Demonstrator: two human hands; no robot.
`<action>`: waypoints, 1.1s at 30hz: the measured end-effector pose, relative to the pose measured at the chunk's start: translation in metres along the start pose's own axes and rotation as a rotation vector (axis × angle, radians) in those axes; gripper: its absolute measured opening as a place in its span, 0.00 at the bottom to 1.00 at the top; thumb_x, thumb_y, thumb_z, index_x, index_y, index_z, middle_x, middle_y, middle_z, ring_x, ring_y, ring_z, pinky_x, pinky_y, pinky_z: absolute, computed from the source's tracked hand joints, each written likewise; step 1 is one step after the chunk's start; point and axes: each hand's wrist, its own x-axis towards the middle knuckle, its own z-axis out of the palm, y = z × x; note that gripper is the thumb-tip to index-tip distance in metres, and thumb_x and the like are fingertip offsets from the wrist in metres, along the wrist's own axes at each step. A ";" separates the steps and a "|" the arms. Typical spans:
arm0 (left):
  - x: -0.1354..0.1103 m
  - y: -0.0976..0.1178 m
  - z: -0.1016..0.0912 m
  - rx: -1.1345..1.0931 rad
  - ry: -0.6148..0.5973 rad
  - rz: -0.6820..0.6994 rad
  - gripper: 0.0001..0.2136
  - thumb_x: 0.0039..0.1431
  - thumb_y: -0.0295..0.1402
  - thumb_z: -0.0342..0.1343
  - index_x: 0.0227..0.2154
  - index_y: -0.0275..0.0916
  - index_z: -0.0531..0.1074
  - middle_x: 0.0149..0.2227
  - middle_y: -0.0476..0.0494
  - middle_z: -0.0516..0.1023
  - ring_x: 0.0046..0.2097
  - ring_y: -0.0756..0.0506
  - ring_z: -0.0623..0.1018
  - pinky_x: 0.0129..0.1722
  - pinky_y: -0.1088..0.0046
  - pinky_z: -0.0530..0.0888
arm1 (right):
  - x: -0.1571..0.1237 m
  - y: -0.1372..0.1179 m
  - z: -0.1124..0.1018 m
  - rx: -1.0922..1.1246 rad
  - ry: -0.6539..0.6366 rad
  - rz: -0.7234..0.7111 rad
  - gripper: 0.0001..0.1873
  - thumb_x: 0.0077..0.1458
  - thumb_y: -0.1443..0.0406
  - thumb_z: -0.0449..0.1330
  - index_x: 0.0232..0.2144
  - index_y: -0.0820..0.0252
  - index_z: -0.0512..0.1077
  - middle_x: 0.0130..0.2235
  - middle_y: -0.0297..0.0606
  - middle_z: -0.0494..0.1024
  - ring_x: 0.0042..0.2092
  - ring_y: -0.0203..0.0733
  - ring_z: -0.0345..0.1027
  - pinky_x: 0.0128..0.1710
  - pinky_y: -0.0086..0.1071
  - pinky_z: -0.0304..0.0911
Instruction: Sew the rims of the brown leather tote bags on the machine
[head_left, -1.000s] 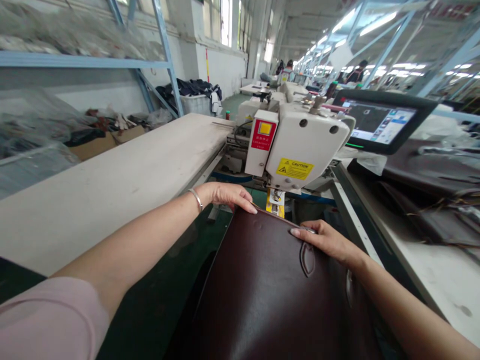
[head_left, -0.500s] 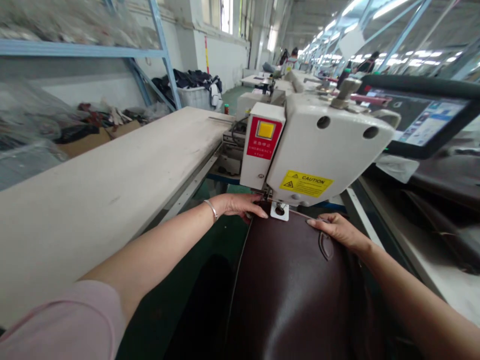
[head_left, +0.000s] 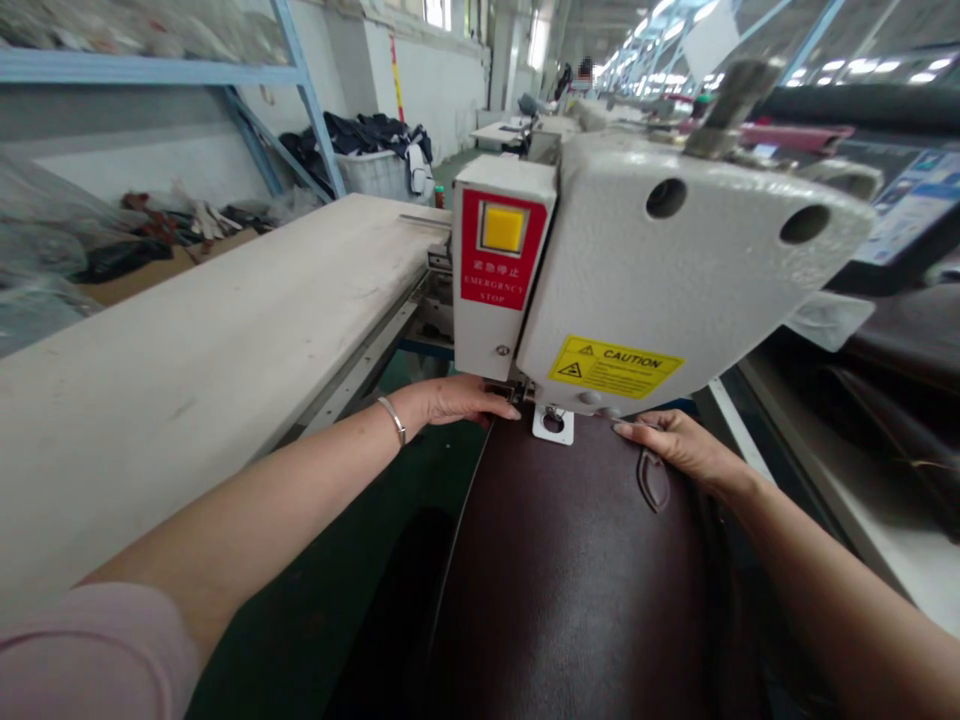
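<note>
A large dark brown leather panel (head_left: 562, 560) hangs down toward me from under the head of a white industrial sewing machine (head_left: 645, 260). The white presser plate (head_left: 553, 424), with a round hole, lies over the panel's top edge. My left hand (head_left: 469, 400) pinches the upper left corner, thumb on top and fingers mostly hidden beneath. With its thumb on the face and fingers behind, my right hand (head_left: 679, 445) grips the upper right edge. Just below that hand is a leaf-shaped stitched loop (head_left: 654, 482) on the leather.
A long pale tabletop (head_left: 187, 330) extends on the left, beneath a blue shelf rack (head_left: 150, 70). An emergency stop box (head_left: 495, 265) is fixed to the machine's left side. On the right are a screen (head_left: 911, 210) and more dark leather (head_left: 907, 370). A grey bin (head_left: 375, 175) holds dark cloth.
My view has moved closer to the machine, whose head looks larger. Both hands keep their hold on the leather panel, which stays under the presser plate.
</note>
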 end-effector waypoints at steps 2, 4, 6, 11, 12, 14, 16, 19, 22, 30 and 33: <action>0.000 -0.001 0.000 -0.005 -0.008 0.030 0.25 0.43 0.39 0.69 0.46 0.37 0.76 0.50 0.38 0.77 0.58 0.37 0.71 0.60 0.55 0.64 | 0.001 0.002 -0.001 0.012 0.001 0.004 0.29 0.39 0.43 0.71 0.17 0.58 0.63 0.18 0.29 0.63 0.20 0.31 0.52 0.21 0.28 0.46; 0.000 -0.001 0.001 -0.010 -0.026 0.062 0.25 0.44 0.40 0.69 0.47 0.37 0.76 0.50 0.37 0.77 0.57 0.37 0.72 0.60 0.55 0.64 | 0.002 0.003 -0.002 0.021 -0.003 0.002 0.29 0.40 0.44 0.71 0.17 0.58 0.63 0.18 0.29 0.64 0.20 0.31 0.52 0.20 0.29 0.47; -0.001 -0.001 0.002 -0.015 -0.036 0.079 0.25 0.45 0.40 0.69 0.47 0.36 0.75 0.50 0.37 0.77 0.56 0.38 0.73 0.61 0.55 0.64 | 0.004 0.005 -0.002 0.022 -0.004 0.006 0.29 0.39 0.43 0.70 0.17 0.58 0.64 0.18 0.30 0.65 0.20 0.32 0.53 0.20 0.29 0.49; -0.005 0.001 0.004 -0.014 -0.033 0.089 0.27 0.45 0.40 0.69 0.49 0.35 0.74 0.51 0.36 0.77 0.56 0.37 0.73 0.62 0.54 0.63 | 0.004 0.005 -0.002 0.004 0.004 0.010 0.29 0.39 0.42 0.70 0.17 0.58 0.64 0.18 0.30 0.65 0.20 0.32 0.54 0.21 0.29 0.50; -0.006 0.000 0.005 -0.013 -0.037 0.094 0.27 0.45 0.40 0.69 0.50 0.35 0.74 0.51 0.36 0.77 0.56 0.37 0.72 0.62 0.54 0.63 | 0.004 0.004 -0.002 -0.003 0.004 0.005 0.29 0.39 0.42 0.70 0.17 0.58 0.64 0.18 0.30 0.66 0.21 0.33 0.55 0.21 0.29 0.51; -0.007 0.000 0.006 -0.014 -0.042 0.098 0.28 0.45 0.39 0.69 0.51 0.36 0.74 0.52 0.35 0.76 0.58 0.36 0.72 0.62 0.54 0.64 | 0.004 0.004 -0.001 -0.020 0.000 -0.005 0.29 0.39 0.41 0.69 0.18 0.57 0.65 0.19 0.31 0.67 0.22 0.35 0.57 0.22 0.30 0.52; -0.007 0.000 0.006 -0.017 -0.048 0.098 0.29 0.46 0.39 0.68 0.53 0.36 0.73 0.53 0.34 0.76 0.59 0.35 0.71 0.61 0.53 0.64 | 0.004 0.004 -0.001 -0.037 -0.005 -0.016 0.29 0.39 0.41 0.69 0.18 0.58 0.65 0.19 0.32 0.67 0.23 0.35 0.58 0.23 0.30 0.53; -0.009 0.001 0.009 -0.037 -0.083 0.112 0.30 0.48 0.37 0.67 0.55 0.37 0.71 0.56 0.35 0.74 0.61 0.36 0.70 0.63 0.53 0.62 | 0.006 0.007 -0.001 -0.042 -0.007 -0.021 0.30 0.39 0.41 0.69 0.17 0.58 0.62 0.19 0.29 0.64 0.22 0.33 0.54 0.22 0.29 0.50; -0.015 0.005 0.017 -0.027 -0.119 0.156 0.32 0.48 0.36 0.67 0.58 0.37 0.68 0.59 0.36 0.71 0.64 0.37 0.67 0.67 0.54 0.57 | 0.006 0.010 -0.002 -0.023 -0.010 -0.029 0.31 0.40 0.43 0.70 0.16 0.58 0.60 0.18 0.27 0.61 0.21 0.30 0.50 0.21 0.28 0.46; -0.028 -0.001 0.052 -0.013 0.102 0.190 0.47 0.44 0.40 0.71 0.65 0.36 0.53 0.67 0.31 0.58 0.69 0.36 0.55 0.69 0.54 0.50 | 0.000 -0.025 0.005 -0.132 -0.127 -0.116 0.22 0.45 0.46 0.70 0.25 0.59 0.76 0.33 0.40 0.79 0.41 0.49 0.73 0.43 0.37 0.68; -0.028 -0.005 0.057 -0.041 0.144 0.192 0.49 0.44 0.40 0.71 0.65 0.35 0.51 0.66 0.30 0.58 0.70 0.36 0.54 0.69 0.54 0.49 | 0.003 -0.039 0.013 -0.133 -0.202 -0.187 0.20 0.45 0.50 0.71 0.36 0.56 0.81 0.45 0.41 0.81 0.57 0.57 0.67 0.60 0.45 0.60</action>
